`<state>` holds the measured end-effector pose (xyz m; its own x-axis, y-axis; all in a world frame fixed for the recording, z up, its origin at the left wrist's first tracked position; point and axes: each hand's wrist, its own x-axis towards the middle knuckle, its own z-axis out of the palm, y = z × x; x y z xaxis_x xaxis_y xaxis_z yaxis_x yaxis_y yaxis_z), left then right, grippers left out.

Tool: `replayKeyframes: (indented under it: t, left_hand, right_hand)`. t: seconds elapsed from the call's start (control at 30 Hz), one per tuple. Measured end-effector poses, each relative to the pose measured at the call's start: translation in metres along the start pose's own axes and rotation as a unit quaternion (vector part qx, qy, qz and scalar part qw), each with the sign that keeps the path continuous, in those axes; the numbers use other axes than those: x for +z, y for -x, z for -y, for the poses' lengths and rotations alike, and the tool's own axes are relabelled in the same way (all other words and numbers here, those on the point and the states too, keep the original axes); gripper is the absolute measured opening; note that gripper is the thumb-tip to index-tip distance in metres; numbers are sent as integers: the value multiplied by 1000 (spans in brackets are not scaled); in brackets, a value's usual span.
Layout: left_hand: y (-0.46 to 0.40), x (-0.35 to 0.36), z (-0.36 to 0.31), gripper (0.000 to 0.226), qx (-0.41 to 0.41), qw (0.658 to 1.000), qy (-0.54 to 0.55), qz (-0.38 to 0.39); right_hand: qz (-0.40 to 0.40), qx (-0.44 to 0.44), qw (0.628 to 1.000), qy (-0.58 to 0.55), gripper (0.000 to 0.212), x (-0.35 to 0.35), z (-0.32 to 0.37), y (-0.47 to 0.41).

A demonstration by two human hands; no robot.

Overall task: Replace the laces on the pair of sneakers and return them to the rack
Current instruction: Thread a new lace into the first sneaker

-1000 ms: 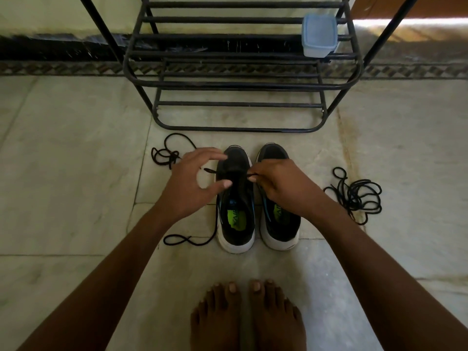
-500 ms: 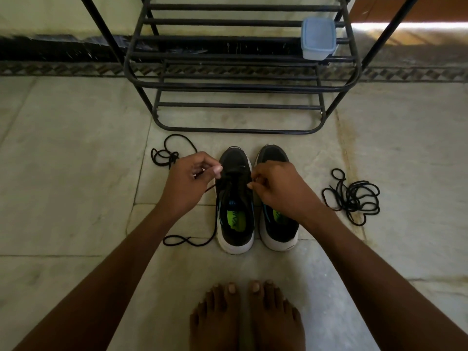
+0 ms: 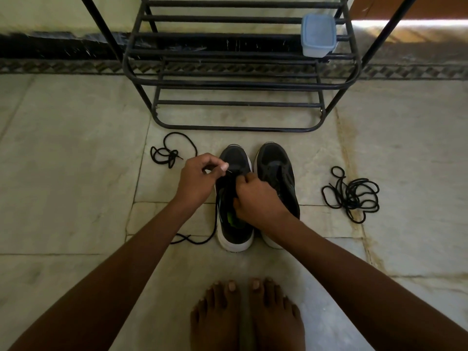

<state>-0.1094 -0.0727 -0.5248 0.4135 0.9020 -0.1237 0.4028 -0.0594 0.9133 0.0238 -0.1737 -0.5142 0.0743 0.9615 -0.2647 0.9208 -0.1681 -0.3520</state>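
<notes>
Item: pair of black mesh sneakers with white soles, standing side by side on the pale marble floor, toes pointing far, just near of the black metal-tube shoe rack.

Left sneaker: under work. A black round cord lace runs from its eyelet area down the left flank and trails onto the floor at the near left. The left hand pinches the lace tip between thumb and forefinger, just left of the toe. The right hand, fingers curled, grips the upper around the eyelets or tongue; exactly what it grasps is hidden.

Right sneaker: appears unlaced, touching or nearly touching its mate.

Loose stock: small black lace coil at far left; larger tangled black lace heap well to the right.

Handling: laces judged light, limp and prone to tangling; best taken at the stiff tip for threading. Sneakers judged light, with soft flexible uppers and firm soles; steady by the eyelet row while lacing, carry by the heel collar.

Also present: pale blue lidded plastic box on a rack shelf, far right; bare feet nearest.
</notes>
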Motion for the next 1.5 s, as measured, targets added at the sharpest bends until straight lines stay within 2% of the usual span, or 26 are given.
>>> replayKeyframes:
  t: [0.1, 0.33, 0.57, 0.83, 1.5]
  left_hand:
    - [-1, 8, 1, 10, -7, 1000, 0, 14]
    - [1, 24, 10, 18, -61, 998, -16, -17]
    - [4, 28, 17, 10, -53, 999, 1, -8]
    - [7, 39, 21, 10, -68, 996, 22, -55]
    - [13, 58, 18, 10, -89, 987, 34, -127]
  right_hand:
    - [-12, 20, 1000, -17, 30, 3, -2, -4]
    - [-75, 75, 986, -125, 6, 8, -10, -10]
    - [-68, 123, 974, -175, 9, 7, -22, -27]
    - [-65, 153, 959, -229, 16, -2, -34, -34]
    - [-13, 169, 946, -275, 24, -7, -46, -38]
